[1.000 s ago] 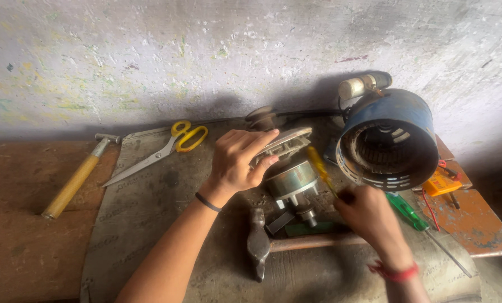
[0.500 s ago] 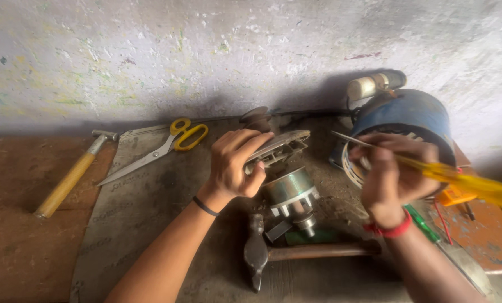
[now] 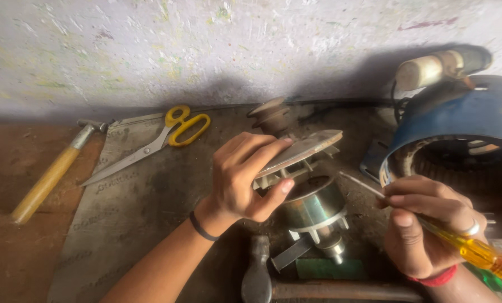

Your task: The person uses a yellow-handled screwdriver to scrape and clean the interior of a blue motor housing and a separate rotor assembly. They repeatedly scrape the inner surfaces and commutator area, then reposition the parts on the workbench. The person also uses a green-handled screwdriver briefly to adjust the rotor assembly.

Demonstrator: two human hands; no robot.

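Gripping the flat metal end plate (image 3: 301,150) between curled fingers and thumb, the left hand (image 3: 242,177) tilted it off the motor rotor (image 3: 313,210), seemingly to expose the gap. The right hand (image 3: 422,224) closed around a yellow-handled screwdriver (image 3: 475,249), tip near that gap. The blue motor housing (image 3: 459,120) ran off-frame.

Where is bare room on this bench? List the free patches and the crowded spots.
Free: the grey mat between the scissors and the left hand. Crowded: around the rotor, right hand, screwdriver and blue motor housing.

Screwdriver handle (image 3: 487,255) cut off, btm-right.
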